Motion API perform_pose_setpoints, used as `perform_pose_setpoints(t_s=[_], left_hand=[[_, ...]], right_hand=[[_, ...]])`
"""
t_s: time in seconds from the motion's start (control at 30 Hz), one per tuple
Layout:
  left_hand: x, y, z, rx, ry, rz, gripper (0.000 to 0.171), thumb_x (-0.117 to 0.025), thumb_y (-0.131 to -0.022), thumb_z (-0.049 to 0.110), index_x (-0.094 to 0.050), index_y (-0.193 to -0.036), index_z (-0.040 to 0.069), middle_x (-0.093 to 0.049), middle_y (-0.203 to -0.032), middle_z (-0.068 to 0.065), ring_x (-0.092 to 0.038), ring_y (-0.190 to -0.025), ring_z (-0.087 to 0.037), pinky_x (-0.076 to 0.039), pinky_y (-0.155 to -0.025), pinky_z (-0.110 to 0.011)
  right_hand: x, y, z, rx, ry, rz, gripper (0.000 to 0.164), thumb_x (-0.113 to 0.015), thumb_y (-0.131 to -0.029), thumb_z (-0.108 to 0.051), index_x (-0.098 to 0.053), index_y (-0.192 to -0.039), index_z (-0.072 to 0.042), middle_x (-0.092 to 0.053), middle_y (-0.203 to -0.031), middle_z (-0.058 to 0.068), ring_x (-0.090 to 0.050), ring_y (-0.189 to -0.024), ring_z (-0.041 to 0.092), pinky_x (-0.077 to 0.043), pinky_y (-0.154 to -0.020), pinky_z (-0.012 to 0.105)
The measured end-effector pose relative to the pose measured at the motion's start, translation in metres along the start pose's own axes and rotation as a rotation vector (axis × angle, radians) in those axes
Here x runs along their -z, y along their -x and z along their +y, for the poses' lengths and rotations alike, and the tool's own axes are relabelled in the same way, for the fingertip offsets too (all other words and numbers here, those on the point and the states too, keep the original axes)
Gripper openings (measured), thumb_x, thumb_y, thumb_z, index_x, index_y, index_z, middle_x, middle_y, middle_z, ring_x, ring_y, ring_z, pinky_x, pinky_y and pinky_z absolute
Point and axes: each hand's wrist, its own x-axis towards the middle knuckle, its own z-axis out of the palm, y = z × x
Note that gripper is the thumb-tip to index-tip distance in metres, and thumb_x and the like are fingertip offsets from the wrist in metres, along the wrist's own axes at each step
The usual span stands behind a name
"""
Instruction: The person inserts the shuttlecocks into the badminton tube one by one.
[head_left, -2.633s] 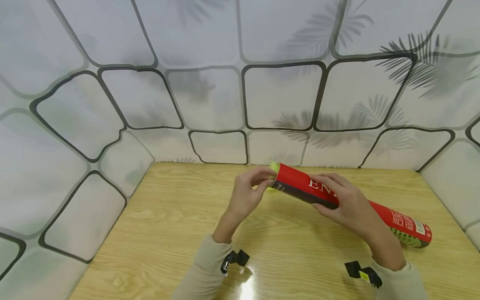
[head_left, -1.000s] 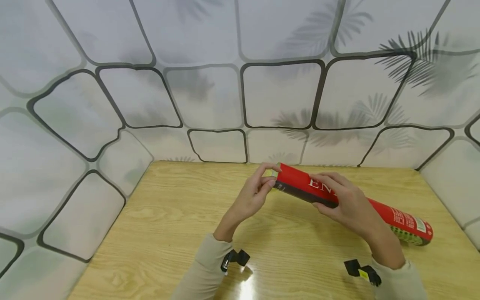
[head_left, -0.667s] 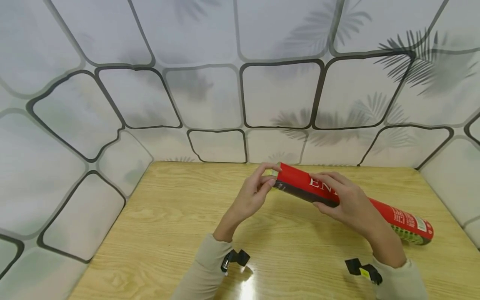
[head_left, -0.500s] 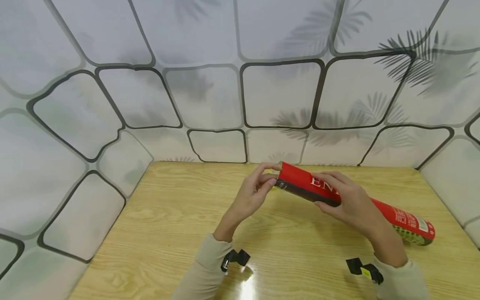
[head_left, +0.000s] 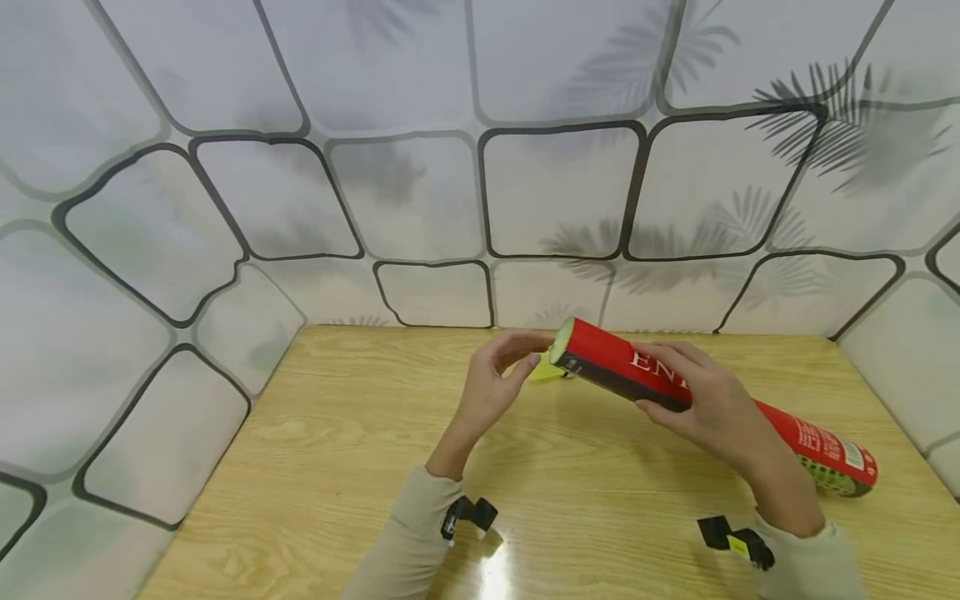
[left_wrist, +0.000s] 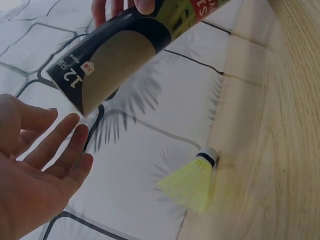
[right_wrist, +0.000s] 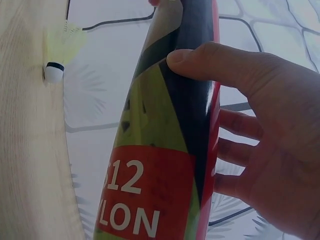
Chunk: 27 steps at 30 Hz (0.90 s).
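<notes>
My right hand (head_left: pixel 708 408) grips a long red and black shuttlecock tube (head_left: pixel 611 358), thumb on the near side. The tube is tilted, its left end raised off the table; the pale green end face shows in the head view. Beside that end is my left hand (head_left: pixel 487 379), fingers loosely bent and holding nothing. In the left wrist view this left hand (left_wrist: pixel 40 175) has a small gap to the tube (left_wrist: pixel 120 65). A yellow shuttlecock (left_wrist: pixel 192 180) with a white head lies on the table behind the raised end, partly hidden in the head view.
The light wood table (head_left: pixel 337 433) reaches back to a pale wall (head_left: pixel 566 192) printed with stone outlines and palm leaves. A side wall (head_left: pixel 112 375) bounds it on the left. Small black devices (head_left: pixel 468 517) sit on both wrists.
My left fingers, earlier on the tube's raised end, have come off it to the left. The tube has shifted slightly right. Yellow seen earlier at its upper end edge no longer shows there.
</notes>
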Motion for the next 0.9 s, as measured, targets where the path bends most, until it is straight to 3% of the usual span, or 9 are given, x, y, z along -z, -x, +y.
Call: perform_pose_setpoints(t_s=[0.13,0.3,0.5,0.63,0.7,0.8,0.87,0.9], left_hand=[[0.0,0.002,-0.008,0.032,-0.015,0.025,0.023,-0.063,-0.099,-0.006,-0.066,-0.122,-0.008,-0.069,-0.122,-0.023,-0.066,-0.114,-0.04,-0.053,-0.102,-0.044],[0.001,0.007,-0.023,0.136,-0.034,0.043,0.026,-0.062,-0.099,-0.006,-0.064,-0.125,-0.011,-0.065,-0.127,-0.028,-0.062,-0.117,-0.048,-0.052,-0.101,-0.05],[0.001,0.013,-0.033,0.273,-0.096,0.06,0.027,-0.064,-0.098,-0.003,-0.066,-0.125,-0.004,-0.064,-0.131,-0.021,-0.059,-0.122,-0.046,-0.051,-0.103,-0.05],[-0.001,0.015,-0.04,0.352,-0.106,0.018,0.031,-0.065,-0.098,-0.001,-0.063,-0.13,-0.003,-0.059,-0.14,-0.018,-0.055,-0.128,-0.045,-0.047,-0.107,-0.053],[-0.003,0.016,-0.044,0.375,-0.111,-0.014,0.033,-0.064,-0.099,0.002,-0.062,-0.132,-0.002,-0.055,-0.144,-0.018,-0.051,-0.132,-0.046,-0.044,-0.11,-0.056],[-0.005,0.017,-0.05,0.392,-0.139,-0.059,0.034,-0.062,-0.101,0.004,-0.06,-0.135,0.0,-0.052,-0.148,-0.018,-0.048,-0.135,-0.045,-0.039,-0.113,-0.058],[-0.006,0.018,-0.053,0.396,-0.163,-0.088,0.035,-0.062,-0.102,0.004,-0.06,-0.136,0.001,-0.051,-0.149,-0.017,-0.047,-0.137,-0.044,-0.036,-0.114,-0.059],[-0.006,0.019,-0.055,0.397,-0.175,-0.1,0.035,-0.062,-0.102,0.004,-0.06,-0.137,0.002,-0.051,-0.149,-0.017,-0.047,-0.137,-0.044,-0.035,-0.115,-0.059]], right_hand=[[0.001,0.001,0.001,-0.008,0.008,0.011,0.076,-0.094,-0.07,-0.005,-0.062,-0.139,-0.013,-0.063,-0.127,0.008,-0.066,-0.105,0.031,-0.06,-0.076,0.054],[0.002,0.001,0.002,-0.007,0.009,0.024,0.076,-0.094,-0.069,-0.005,-0.062,-0.138,-0.013,-0.063,-0.127,0.008,-0.065,-0.107,0.03,-0.059,-0.078,0.055],[0.006,0.002,0.004,-0.01,0.008,0.03,0.079,-0.094,-0.07,-0.005,-0.061,-0.141,-0.014,-0.064,-0.128,0.009,-0.064,-0.109,0.031,-0.059,-0.08,0.057],[0.011,0.003,0.007,-0.024,0.033,0.037,0.079,-0.094,-0.07,-0.005,-0.061,-0.141,-0.015,-0.064,-0.129,0.008,-0.064,-0.112,0.029,-0.058,-0.082,0.055],[0.012,0.004,0.009,-0.034,0.047,0.044,0.079,-0.094,-0.069,-0.005,-0.062,-0.141,-0.016,-0.064,-0.13,0.006,-0.064,-0.112,0.026,-0.058,-0.089,0.037],[0.014,0.005,0.012,-0.036,0.053,0.056,0.08,-0.094,-0.069,-0.005,-0.062,-0.141,-0.017,-0.064,-0.13,0.004,-0.063,-0.113,0.025,-0.042,-0.095,0.009],[0.014,0.006,0.013,-0.032,0.046,0.057,0.08,-0.093,-0.069,-0.005,-0.062,-0.141,-0.017,-0.064,-0.13,0.004,-0.063,-0.113,0.025,-0.026,-0.095,-0.001],[0.014,0.006,0.013,-0.029,0.042,0.058,0.08,-0.093,-0.069,-0.005,-0.062,-0.142,-0.017,-0.064,-0.13,0.005,-0.063,-0.114,0.026,-0.025,-0.096,-0.002]])
